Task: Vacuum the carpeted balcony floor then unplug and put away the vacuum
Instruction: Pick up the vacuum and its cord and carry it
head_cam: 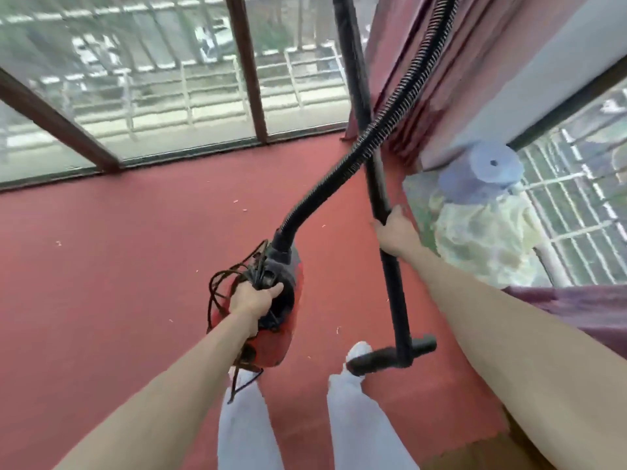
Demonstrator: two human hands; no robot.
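Head view shows my left hand curled round the handle of the red vacuum, lifted off the carpet, cord bunched loosely under my fingers. It feels a compact, one-hand weight. My right hand grips the rigid wand mid-length; the ribbed hose is floppy, so I hold the stiff parts.

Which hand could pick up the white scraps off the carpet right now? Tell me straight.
Probably neither. The left hand grips the red vacuum body with its bundled cord, and the right hand grips the black wand. The scraps lie low on the carpet; a hand must be freed first.
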